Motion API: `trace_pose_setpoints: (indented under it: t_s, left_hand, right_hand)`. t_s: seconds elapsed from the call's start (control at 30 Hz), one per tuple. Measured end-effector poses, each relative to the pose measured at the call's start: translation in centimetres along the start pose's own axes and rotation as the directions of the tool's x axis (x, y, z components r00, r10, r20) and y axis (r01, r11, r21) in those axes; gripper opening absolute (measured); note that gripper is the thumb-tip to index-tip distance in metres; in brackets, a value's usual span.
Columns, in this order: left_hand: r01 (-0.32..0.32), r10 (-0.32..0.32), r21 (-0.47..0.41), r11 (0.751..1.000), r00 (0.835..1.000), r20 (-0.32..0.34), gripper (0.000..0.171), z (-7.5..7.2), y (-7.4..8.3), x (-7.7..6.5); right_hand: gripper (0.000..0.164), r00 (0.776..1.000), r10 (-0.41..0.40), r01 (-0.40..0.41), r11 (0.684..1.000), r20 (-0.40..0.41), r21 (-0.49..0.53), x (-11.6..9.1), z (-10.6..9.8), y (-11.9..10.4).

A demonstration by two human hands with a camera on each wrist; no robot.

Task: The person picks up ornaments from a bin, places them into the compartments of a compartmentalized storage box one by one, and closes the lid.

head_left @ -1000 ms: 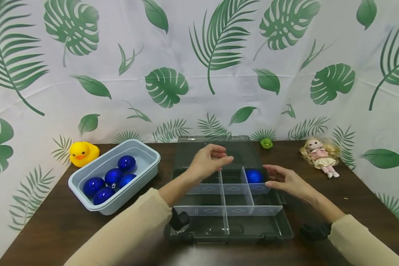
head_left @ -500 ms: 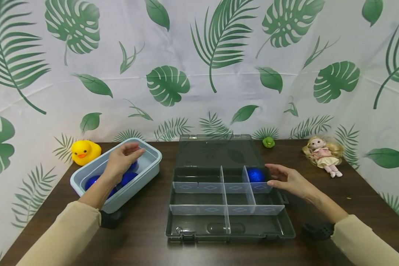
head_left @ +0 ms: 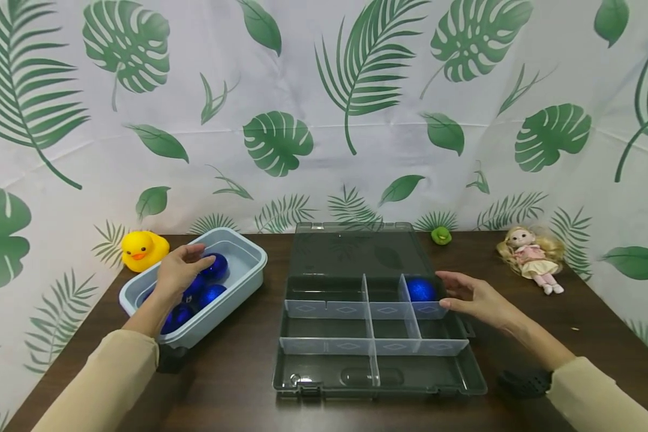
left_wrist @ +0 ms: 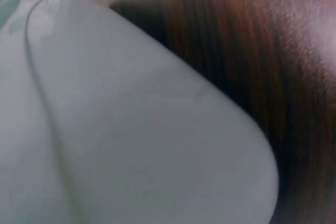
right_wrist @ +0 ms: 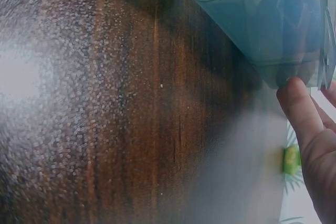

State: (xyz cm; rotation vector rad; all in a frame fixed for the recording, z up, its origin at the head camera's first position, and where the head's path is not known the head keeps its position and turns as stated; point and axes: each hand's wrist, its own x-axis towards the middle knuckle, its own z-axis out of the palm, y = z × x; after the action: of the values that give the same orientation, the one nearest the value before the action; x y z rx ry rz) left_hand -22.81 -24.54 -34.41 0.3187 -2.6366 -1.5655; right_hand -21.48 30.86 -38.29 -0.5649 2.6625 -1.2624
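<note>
My left hand [head_left: 178,275] is over the pale blue plastic bin [head_left: 236,303], its fingers loosely bent and its thumb beside a shiny blue Christmas ball [head_left: 215,267]. More blue balls lie in the bin, partly hidden by the hand; no ball is visibly gripped. My right hand [head_left: 477,298] rests its fingertips against the right side of the clear grey divided organizer box [head_left: 324,327]. In that box's back right compartment sits a glittery blue ball [head_left: 421,290]. The right wrist view shows a fingertip [right_wrist: 295,88] touching the box corner, with the ball visible through the wall.
The box's lid [head_left: 359,252] lies open towards the back. A yellow rubber duck [head_left: 143,251] stands behind the bin. A small green duck [head_left: 441,235] and a doll [head_left: 531,258] are at the back right of the dark wooden table [head_left: 237,384].
My left hand has moved left from above the organizer box to the bin, then lowered among the balls. The right hand has stayed at the box's right side.
</note>
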Motion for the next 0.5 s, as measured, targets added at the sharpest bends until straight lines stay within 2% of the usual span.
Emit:
trace_pose_setpoints:
  t_s: [0.23, 0.5]
  left_hand:
    - [0.000, -0.006, 0.112, 0.994, 0.999, 0.051, 0.055, -0.2, -0.2, 0.8]
    - [-0.050, 0.028, 0.238, 0.970, 0.995, 0.097, 0.059, -0.2, -0.4, 1.2]
  right_hand:
    - [0.060, 1.000, -0.015, 0.015, 1.000, -0.003, 0.003, -0.1, -0.1, -0.1]
    - [0.060, 1.000, -0.015, 0.015, 1.000, -0.001, 0.027, -0.1, 0.0, -0.1]
